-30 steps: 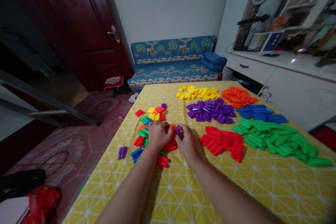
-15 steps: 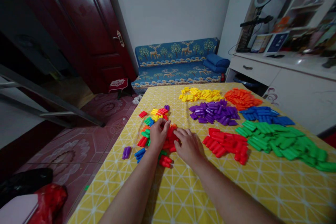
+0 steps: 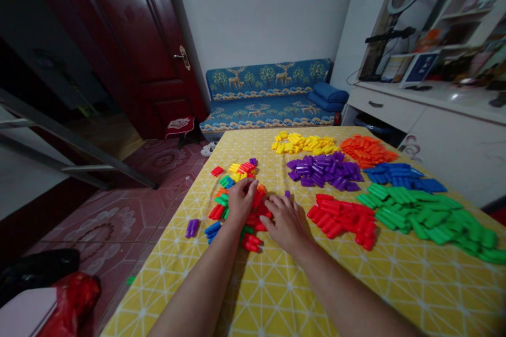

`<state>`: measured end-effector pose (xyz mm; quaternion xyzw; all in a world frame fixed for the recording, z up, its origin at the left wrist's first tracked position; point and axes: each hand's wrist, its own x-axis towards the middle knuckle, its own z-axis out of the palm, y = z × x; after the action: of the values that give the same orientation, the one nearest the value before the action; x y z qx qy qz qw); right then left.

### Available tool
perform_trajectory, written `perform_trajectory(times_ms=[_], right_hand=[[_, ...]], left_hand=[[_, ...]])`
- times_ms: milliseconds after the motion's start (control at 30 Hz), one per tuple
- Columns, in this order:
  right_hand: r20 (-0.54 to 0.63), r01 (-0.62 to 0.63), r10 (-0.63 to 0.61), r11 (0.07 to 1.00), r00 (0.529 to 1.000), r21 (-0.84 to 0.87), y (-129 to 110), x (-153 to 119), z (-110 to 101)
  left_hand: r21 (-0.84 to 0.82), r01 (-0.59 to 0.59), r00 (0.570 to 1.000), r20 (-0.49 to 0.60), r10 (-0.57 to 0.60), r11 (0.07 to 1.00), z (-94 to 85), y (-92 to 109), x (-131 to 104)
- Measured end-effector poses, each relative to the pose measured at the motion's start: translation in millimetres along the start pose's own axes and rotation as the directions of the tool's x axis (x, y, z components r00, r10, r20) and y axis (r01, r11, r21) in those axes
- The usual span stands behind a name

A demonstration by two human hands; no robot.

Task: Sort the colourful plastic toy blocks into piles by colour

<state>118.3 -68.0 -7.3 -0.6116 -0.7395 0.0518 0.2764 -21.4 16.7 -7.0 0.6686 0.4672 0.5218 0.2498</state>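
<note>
A mixed pile of small plastic pieces lies under and around both hands, with red pieces (image 3: 258,217), green pieces (image 3: 222,200) and yellow pieces (image 3: 239,169) among them. Over its middle is my left hand (image 3: 241,202), fingers curled and thumb drawn toward the forefinger; whatever it pinches is hidden. My right hand (image 3: 285,221) rests at the pile's right edge, palm down, with thumb and fingers apart beside the red pieces. Just beyond its fingers lies a single purple piece (image 3: 287,194). Two joined-looking purple pieces (image 3: 192,228) sit apart on the left.
Sorted heaps cover the table's right side: red (image 3: 343,220), green (image 3: 430,216), blue (image 3: 395,172), purple (image 3: 324,170), orange (image 3: 367,150) and yellow (image 3: 304,142). The yellow tablecloth (image 3: 264,284) is patterned with white lines. Behind stands a blue sofa (image 3: 263,108).
A lone purple piece now shows beyond my right fingers. My right hand has shifted slightly, its thumb further from the fingers. My left hand keeps nearly the same place.
</note>
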Motion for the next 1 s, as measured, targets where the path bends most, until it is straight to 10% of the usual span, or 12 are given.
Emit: perform_trajectory(times_ms=[300, 633, 1000], right_hand=[[-0.104, 0.015, 0.018, 0.95, 0.994, 0.313, 3.2, 1.7, 11.3], [-0.205, 0.096, 0.103, 0.628, 0.973, 0.772, 1.0, 2.4, 14.7], [-0.154, 0.02, 0.11, 0.746, 0.982, 0.666, -1.1, 1.5, 15.5]], left_hand=[[-0.034, 0.007, 0.999, -0.037, -0.008, 0.999, 1.1, -0.1, 0.2], [-0.046, -0.037, 0.999, -0.025, 0.036, 0.998, 0.2, 6.9, -4.0], [-0.01, -0.181, 0.979, 0.09, 0.181, 0.983, -2.1, 12.1, -7.8]])
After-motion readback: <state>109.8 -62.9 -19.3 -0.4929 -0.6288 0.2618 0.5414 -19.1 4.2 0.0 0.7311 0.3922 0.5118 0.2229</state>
